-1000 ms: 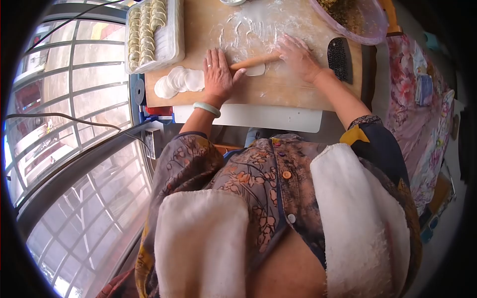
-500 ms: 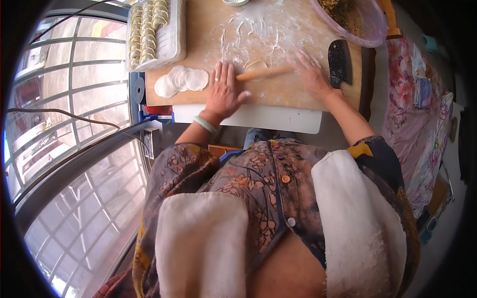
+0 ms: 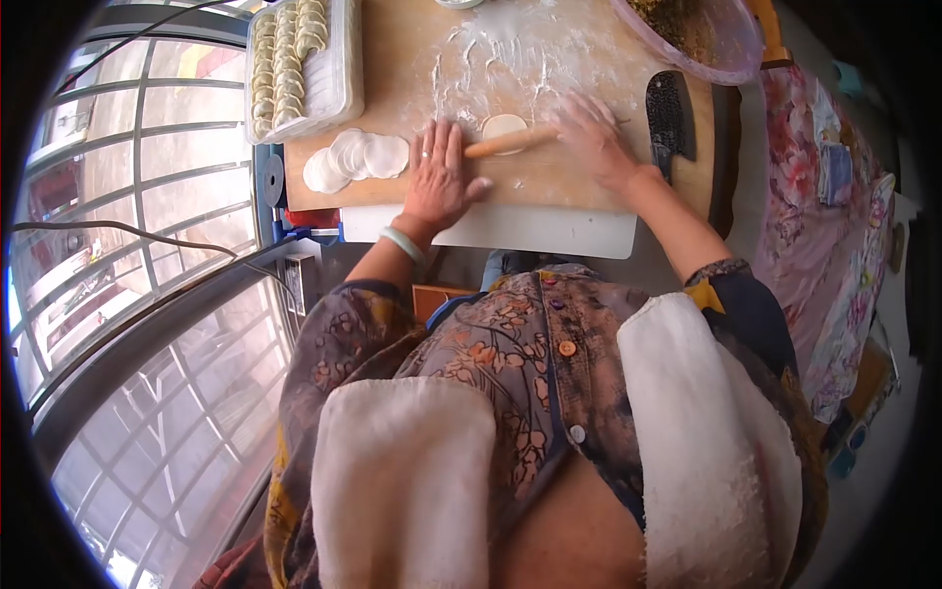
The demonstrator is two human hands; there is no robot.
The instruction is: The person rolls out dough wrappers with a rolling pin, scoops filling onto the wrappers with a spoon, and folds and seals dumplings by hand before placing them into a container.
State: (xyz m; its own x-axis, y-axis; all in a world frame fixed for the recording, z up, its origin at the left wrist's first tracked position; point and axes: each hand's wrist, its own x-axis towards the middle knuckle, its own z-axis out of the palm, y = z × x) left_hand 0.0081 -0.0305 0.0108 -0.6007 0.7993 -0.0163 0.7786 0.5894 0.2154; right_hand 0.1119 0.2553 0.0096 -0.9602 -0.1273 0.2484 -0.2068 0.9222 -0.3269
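Note:
A wooden rolling pin [image 3: 520, 141] lies slantwise across a round dough wrapper [image 3: 504, 126] on the floured board [image 3: 412, 59]. My left hand [image 3: 440, 177], with a ring and a pale bangle, rests flat at the pin's left end, its fingers stretched and thumb apart. Over the pin's right end lies my right hand [image 3: 595, 142], slightly blurred, with fingers extended. Left of my left hand, several thin round wrappers [image 3: 355, 155] overlap in a row.
A clear plastic box [image 3: 343, 74] with rows of dumplings [image 3: 287, 64] stands at the upper left. A black-patterned cleaver [image 3: 667, 113] lies right of my right hand. A pink bowl of filling [image 3: 721, 49] is at the upper right. Windows line the left side.
Since half a second ago, my right hand and the pin's right end have shifted left and slightly up. More of the wrapper shows. Compared with one second ago, my left hand is lower and farther right.

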